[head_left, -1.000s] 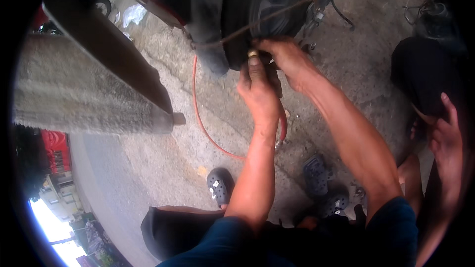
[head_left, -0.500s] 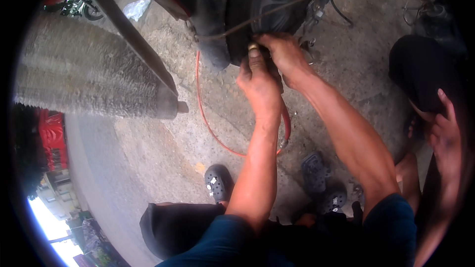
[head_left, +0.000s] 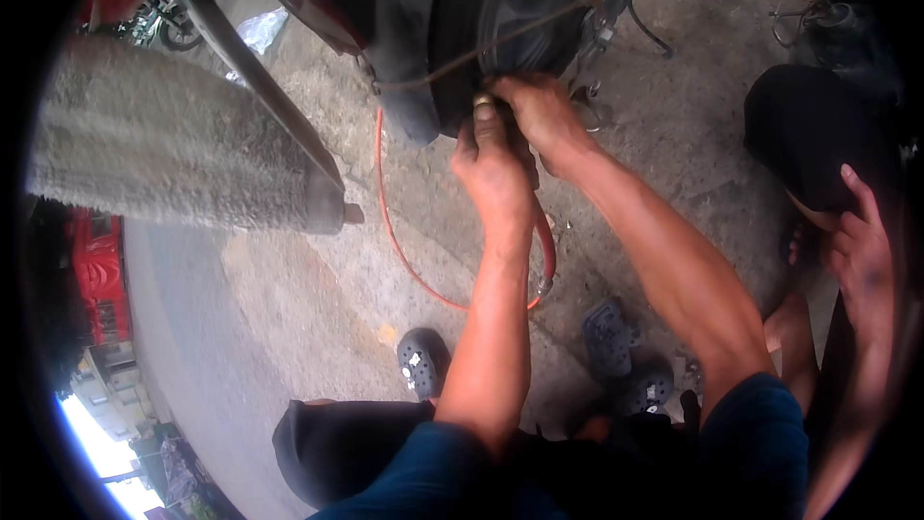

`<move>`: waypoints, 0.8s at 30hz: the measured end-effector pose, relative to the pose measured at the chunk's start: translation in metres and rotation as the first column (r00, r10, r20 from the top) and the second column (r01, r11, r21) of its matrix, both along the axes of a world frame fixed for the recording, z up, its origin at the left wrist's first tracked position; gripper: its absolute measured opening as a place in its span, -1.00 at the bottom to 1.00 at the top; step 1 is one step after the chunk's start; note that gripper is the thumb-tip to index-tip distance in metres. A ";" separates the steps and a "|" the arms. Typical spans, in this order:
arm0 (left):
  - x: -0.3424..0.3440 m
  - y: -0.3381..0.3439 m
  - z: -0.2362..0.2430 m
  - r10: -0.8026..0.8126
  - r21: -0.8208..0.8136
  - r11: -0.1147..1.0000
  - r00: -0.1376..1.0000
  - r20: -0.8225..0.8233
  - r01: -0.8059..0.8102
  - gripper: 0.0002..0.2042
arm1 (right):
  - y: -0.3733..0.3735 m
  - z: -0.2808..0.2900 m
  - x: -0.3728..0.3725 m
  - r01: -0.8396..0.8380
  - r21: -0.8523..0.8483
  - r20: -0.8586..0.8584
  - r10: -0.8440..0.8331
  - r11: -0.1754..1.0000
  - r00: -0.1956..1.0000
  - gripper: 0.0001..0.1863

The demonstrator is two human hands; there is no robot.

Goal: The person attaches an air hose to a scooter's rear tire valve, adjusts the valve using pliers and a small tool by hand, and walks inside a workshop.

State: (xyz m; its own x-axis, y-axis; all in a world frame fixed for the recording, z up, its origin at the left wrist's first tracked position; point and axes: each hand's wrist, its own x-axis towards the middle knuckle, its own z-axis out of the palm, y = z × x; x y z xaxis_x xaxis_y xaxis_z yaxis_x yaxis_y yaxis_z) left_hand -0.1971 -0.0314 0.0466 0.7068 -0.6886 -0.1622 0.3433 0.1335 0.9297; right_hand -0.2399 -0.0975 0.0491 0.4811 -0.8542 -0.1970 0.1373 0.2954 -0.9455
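The motorcycle wheel (head_left: 457,48) stands ahead of me, its dark tyre upright beside a grey mudguard (head_left: 409,106). My left hand (head_left: 496,169) is wrapped round a dark air-hose tool whose brass tip (head_left: 483,99) shows above the thumb. Below that fist, a red hose end (head_left: 546,246) joins a thin orange air hose (head_left: 387,217) looping over the ground. Curled in against the lower tyre and rim is my right hand (head_left: 547,116), close beside the brass tip. Its fingertips are hidden, so what they pinch cannot be made out.
At the left stands a thick grey fuzzy roller-like object (head_left: 183,135) with a metal bar (head_left: 245,67) along it. A rod (head_left: 481,48) crosses the wheel. Another person's hand (head_left: 857,241) and dark-clothed knee (head_left: 808,135) are at the right. A loose clog (head_left: 608,337) lies near my feet.
The view has shifted slightly, so wheel and hands sit a little further left. Both hands keep their places at the tyre.
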 end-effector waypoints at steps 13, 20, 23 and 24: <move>0.002 0.002 0.002 -0.016 0.078 0.997 0.999 0.030 0.014 -0.75 | -0.001 0.001 0.001 -0.012 -0.042 -0.024 0.011 0.999 1.000 -0.71; 0.000 0.001 0.004 -0.007 0.059 0.998 1.000 0.017 0.006 -0.74 | 0.000 0.001 0.000 0.005 -0.097 -0.073 -0.012 0.995 0.997 -0.69; -0.001 0.001 0.004 -0.005 0.015 1.000 1.000 0.002 0.005 -0.74 | 0.000 0.001 0.000 0.002 -0.098 -0.068 -0.008 0.995 0.998 -0.69; -0.001 0.000 0.005 -0.004 0.000 1.000 1.000 -0.002 0.004 -0.74 | 0.000 0.000 0.001 0.009 -0.100 -0.047 -0.013 0.995 0.999 -0.69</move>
State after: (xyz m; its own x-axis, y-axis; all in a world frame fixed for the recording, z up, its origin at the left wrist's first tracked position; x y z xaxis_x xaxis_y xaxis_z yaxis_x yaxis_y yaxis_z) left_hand -0.1982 -0.0309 0.0511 0.7034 -0.6916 -0.1637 0.3459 0.1320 0.9289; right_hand -0.2387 -0.0973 0.0488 0.4637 -0.8759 -0.1334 0.0940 0.1983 -0.9756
